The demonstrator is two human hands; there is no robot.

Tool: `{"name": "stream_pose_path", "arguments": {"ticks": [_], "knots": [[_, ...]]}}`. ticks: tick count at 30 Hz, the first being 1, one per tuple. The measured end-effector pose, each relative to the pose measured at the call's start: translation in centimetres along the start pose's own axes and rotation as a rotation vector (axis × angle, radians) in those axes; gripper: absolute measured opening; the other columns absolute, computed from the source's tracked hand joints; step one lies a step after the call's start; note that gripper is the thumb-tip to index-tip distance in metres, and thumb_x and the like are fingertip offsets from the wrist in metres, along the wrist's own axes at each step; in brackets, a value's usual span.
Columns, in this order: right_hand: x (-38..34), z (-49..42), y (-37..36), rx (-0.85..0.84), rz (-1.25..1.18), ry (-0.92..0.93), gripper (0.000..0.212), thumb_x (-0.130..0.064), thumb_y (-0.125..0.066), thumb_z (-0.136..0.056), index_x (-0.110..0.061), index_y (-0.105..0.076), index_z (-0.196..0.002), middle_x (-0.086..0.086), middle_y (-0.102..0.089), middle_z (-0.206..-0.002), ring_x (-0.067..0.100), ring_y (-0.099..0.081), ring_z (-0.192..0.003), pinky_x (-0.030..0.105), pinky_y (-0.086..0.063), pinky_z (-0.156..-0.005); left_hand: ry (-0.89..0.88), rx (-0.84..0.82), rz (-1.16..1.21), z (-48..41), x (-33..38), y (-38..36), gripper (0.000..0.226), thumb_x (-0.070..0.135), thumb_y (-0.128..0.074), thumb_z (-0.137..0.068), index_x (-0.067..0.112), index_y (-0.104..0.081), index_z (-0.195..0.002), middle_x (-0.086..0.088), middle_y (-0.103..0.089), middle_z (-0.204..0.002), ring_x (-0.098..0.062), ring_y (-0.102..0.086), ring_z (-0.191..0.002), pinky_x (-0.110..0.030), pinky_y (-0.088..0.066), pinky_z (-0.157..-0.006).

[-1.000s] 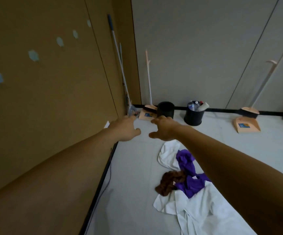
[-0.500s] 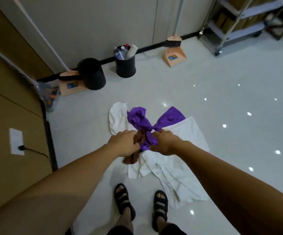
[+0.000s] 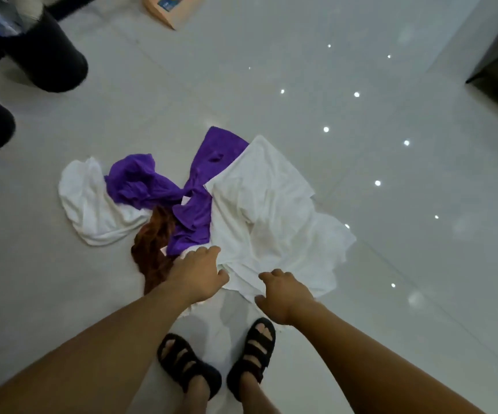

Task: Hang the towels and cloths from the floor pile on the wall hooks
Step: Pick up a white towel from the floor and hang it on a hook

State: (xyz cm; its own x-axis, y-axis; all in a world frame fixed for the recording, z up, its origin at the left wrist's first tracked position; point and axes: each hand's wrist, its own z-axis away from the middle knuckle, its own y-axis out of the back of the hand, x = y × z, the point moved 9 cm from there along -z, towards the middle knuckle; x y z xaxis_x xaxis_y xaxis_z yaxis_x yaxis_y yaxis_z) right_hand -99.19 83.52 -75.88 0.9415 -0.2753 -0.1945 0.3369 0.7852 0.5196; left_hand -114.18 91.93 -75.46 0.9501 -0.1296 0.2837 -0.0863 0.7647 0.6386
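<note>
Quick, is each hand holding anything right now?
Left hand: fingers curled over the large white towel; grip cannot be told.
Right hand: curled at the towel's near edge; grip cannot be told.

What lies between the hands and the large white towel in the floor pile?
Nothing visible. The left hand and right hand are at the near edge of the large white towel; the brown cloth lies beside it.

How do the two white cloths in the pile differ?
Right white towel is larger, spread out; left white cloth smaller, bunched. The towel lies over the purple cloth, which lies over the left white cloth. The left hand and right hand are at the towel's near edge, neither at the white cloth. Both plain white.
</note>
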Motion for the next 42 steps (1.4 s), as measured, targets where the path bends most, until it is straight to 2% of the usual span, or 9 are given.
{"name": "stream_pose_path", "arguments": {"ticks": [8,17,22,27,31,33,36,39,42], "knots": [[12.3,-16.7,-10.0,0.048,-0.087,-0.175,0.044,-0.031,-0.044,-0.095,-0.015,-0.043,-0.135,0.008,-0.046,-0.133,0.028,-0.043,-0.121,0.039,-0.042,-0.093,-0.12,-0.049,-0.049,-16.6,0.0,-13.9,0.059,0.044,-0.046,-0.09,0.022,-0.032,-0.144,-0.007,-0.043,-0.14,-0.028,-0.043,-0.125,-0.042,-0.039,-0.1],[18.7,-29.0,-19.2,0.211,0.208,-0.217,0.054,-0.018,-0.062,-0.083,-0.018,-0.037,-0.131,0.007,-0.033,-0.137,0.029,-0.039,-0.118,0.038,-0.043,-0.085,-0.167,-0.069,-0.08,-27.1,-2.4,-24.4,0.057,0.043,-0.045,-0.092,0.02,-0.033,-0.142,-0.007,-0.044,-0.136,-0.027,-0.044,-0.121,-0.039,-0.041,-0.093],[18.9,-29.4,-17.6,0.402,0.134,-0.216,0.027,-0.005,-0.045,-0.088,-0.012,-0.054,-0.112,0.008,-0.056,-0.105,0.03,-0.053,-0.094,0.037,-0.037,-0.077,-0.163,-0.089,-0.05,-26.1,-3.1,-25.3,0.06,0.042,-0.046,-0.093,0.021,-0.029,-0.146,-0.005,-0.04,-0.142,-0.026,-0.042,-0.125,-0.04,-0.04,-0.099],[17.2,-24.0,-9.8,0.449,-0.606,-0.128,0.029,-0.041,-0.055,-0.094,-0.021,-0.071,-0.108,-0.001,-0.072,-0.099,0.02,-0.064,-0.094,0.035,-0.05,-0.084,-0.178,-0.065,0.009,-22.5,-1.0,-19.0,0.062,0.045,-0.048,-0.092,0.026,-0.026,-0.148,-0.003,-0.036,-0.146,-0.025,-0.039,-0.129,-0.038,-0.039,-0.098],[10.3,-17.2,-0.6,0.415,-0.648,0.183,0.034,-0.047,-0.05,-0.095,-0.023,-0.073,-0.091,-0.004,-0.063,-0.096,0.007,-0.059,-0.093,0.023,-0.045,-0.081,-0.29,0.033,0.08,-17.9,3.9,-9.8,0.065,0.048,-0.051,-0.09,0.033,-0.025,-0.148,0.002,-0.036,-0.146,-0.021,-0.037,-0.132,-0.036,-0.035,-0.099],[7.3,-12.9,4.4,0.406,-0.697,0.257,0.026,-0.044,-0.052,-0.095,-0.041,-0.07,-0.077,-0.013,-0.06,-0.093,-0.001,-0.057,-0.091,0.018,-0.041,-0.079,-0.357,0.059,0.109,-15.0,6.0,-4.4,0.061,0.047,-0.052,-0.09,0.034,-0.031,-0.146,0.004,-0.041,-0.143,-0.017,-0.04,-0.13,-0.035,-0.037,-0.1],[3.5,-5.6,12.9,0.518,-0.718,0.349,0.03,-0.038,-0.056,-0.094,-0.056,-0.065,-0.073,-0.021,-0.061,-0.081,-0.003,-0.058,-0.082,0.012,-0.04,-0.074,-0.409,0.101,0.153,-9.9,7.8,4.1,0.028,0.041,-0.051,-0.093,0.025,-0.058,-0.115,0.003,-0.061,-0.112,-0.019,-0.057,-0.104,-0.036,-0.047,-0.086],[-0.2,1.1,20.3,0.614,-0.628,0.4,0.011,-0.04,-0.062,-0.091,-0.041,-0.07,-0.084,-0.017,-0.064,-0.082,-0.002,-0.059,-0.081,0.011,-0.04,-0.072,-0.409,0.138,0.293,-4.2,8.2,12.7,0.015,0.027,-0.05,-0.095,0.016,-0.06,-0.092,0.0,-0.063,-0.087,-0.024,-0.06,-0.087,-0.042,-0.048,-0.08],[-4.3,6.3,25.8,0.57,-0.492,0.389,0.014,-0.04,-0.068,-0.085,-0.027,-0.071,-0.088,-0.015,-0.066,-0.088,0.001,-0.058,-0.081,0.016,-0.043,-0.073,-0.431,0.164,0.33,2.4,8.0,20.6,0.019,0.017,-0.046,-0.095,0.007,-0.062,-0.095,-0.009,-0.065,-0.092,-0.026,-0.06,-0.091,-0.037,-0.044,-0.081]]}}
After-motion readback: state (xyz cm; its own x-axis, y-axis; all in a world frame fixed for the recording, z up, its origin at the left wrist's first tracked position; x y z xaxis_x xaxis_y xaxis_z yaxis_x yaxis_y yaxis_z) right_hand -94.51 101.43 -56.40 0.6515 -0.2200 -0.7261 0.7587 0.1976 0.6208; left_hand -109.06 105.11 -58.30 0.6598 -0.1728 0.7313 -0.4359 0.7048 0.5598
